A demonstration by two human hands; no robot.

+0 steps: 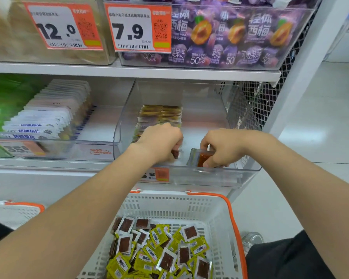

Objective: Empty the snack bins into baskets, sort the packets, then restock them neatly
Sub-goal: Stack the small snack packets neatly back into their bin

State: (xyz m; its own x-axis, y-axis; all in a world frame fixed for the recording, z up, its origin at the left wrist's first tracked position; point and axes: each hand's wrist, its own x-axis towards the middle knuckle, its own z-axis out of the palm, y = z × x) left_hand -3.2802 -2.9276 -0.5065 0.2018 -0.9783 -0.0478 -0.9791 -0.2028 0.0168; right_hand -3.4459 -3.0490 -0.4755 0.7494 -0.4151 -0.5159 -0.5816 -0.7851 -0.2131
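Note:
Both my hands reach into a clear plastic bin (226, 174) on the middle shelf. My left hand (161, 141) is curled over the near end of a standing row of packets (161, 114) and holds a dark red one. My right hand (222, 148) pinches a small stack of silver packets (198, 158) with reddish-brown windows, upright near the bin's front wall. Below, a white basket (169, 202) with orange handles holds several loose yellow and silver packets (159, 250).
To the left is a clear bin of white-and-blue packets (42, 121). The upper shelf carries a bin of purple jelly pouches (230, 35) and price tags 12.0 (63, 27) and 7.9 (137, 30). A second white basket (12, 212) sits lower left. White floor lies on the right.

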